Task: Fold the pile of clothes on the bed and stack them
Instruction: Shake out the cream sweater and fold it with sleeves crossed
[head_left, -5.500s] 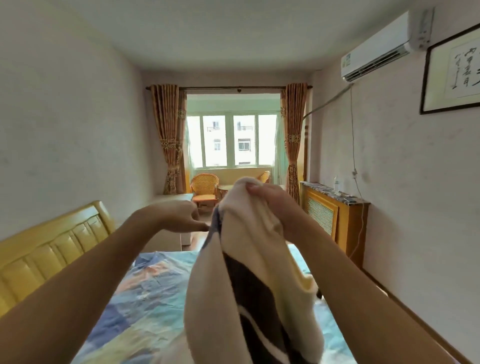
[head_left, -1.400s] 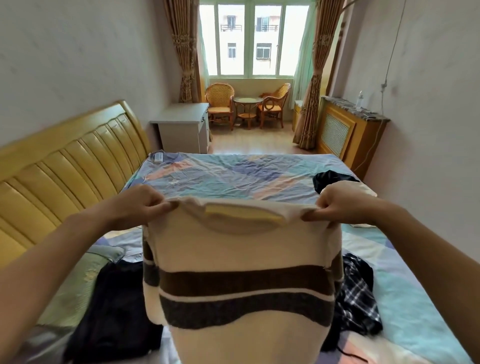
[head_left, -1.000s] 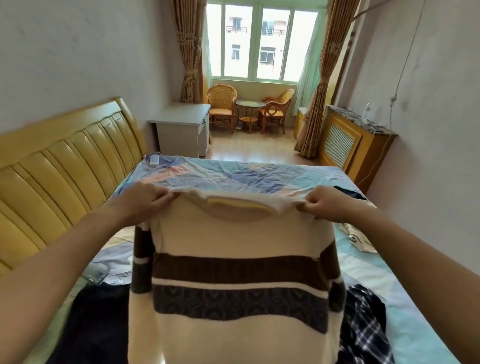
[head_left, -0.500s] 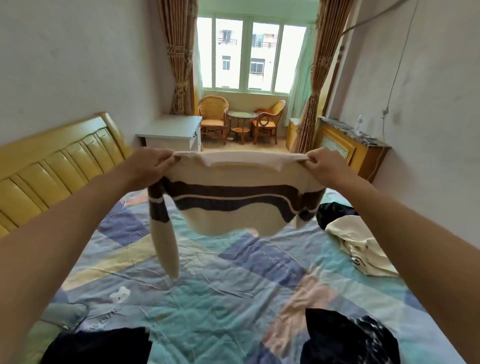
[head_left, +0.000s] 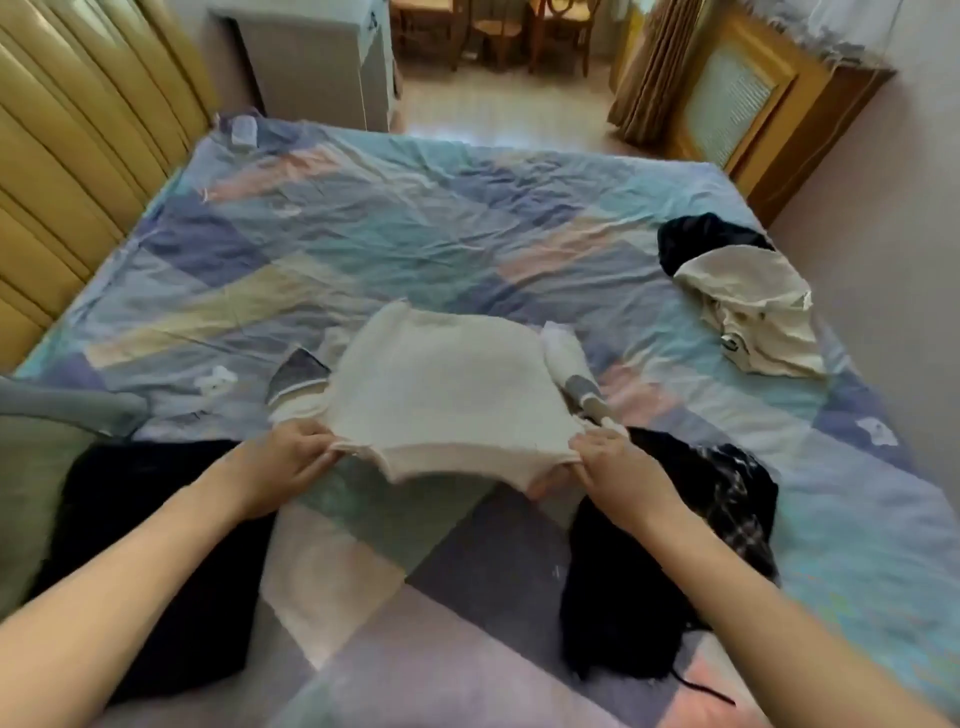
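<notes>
Both hands are gripping the near edge of a cream sweater (head_left: 447, 384). The left hand (head_left: 283, 462) is pinching the edge at one corner, fingers curled round the cloth. The right hand (head_left: 613, 465) is pinching the opposite corner in the same way. The sweater is lying spread on the bed (head_left: 415, 218), extending away from the two grips, plain side facing up. A striped sleeve (head_left: 571, 371) is sticking out just beyond the right hand's grip; a dark striped part is showing just beyond the left hand's grip. A black garment (head_left: 156, 545) is lying under the left forearm. A black and checked garment (head_left: 675, 545) is lying under the right forearm. A cream garment (head_left: 753, 312) is lying well beyond the right hand's grip, touching a dark one (head_left: 701, 239).
</notes>
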